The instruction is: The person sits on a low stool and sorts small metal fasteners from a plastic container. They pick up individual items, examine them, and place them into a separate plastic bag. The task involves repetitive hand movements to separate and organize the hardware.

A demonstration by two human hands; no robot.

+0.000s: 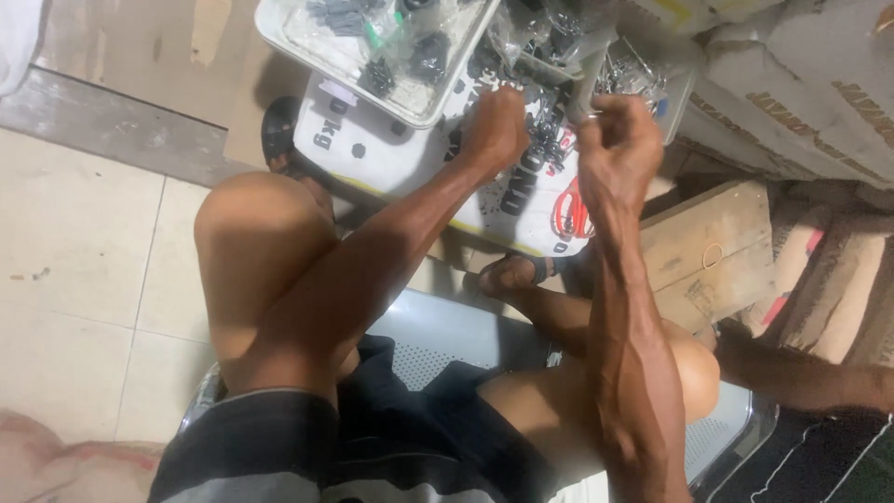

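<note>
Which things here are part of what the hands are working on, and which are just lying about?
In hand:
left hand over the pile of small dark metal parts
right hand pinching a small part, too blurred to identify
white printed sack under the pile

Lying about:
clear plastic tray
wooden board
cardboard boxes

Pale square floor tiles (84,279) cover the left side, edged above by a grey raised step (112,130) and a worn brownish wall (130,47). A perforated metal seat (447,340) sits below centre, a wooden crate (712,251) to its right, stacked printed sacks (801,84) behind it; the light is dim and even
</note>
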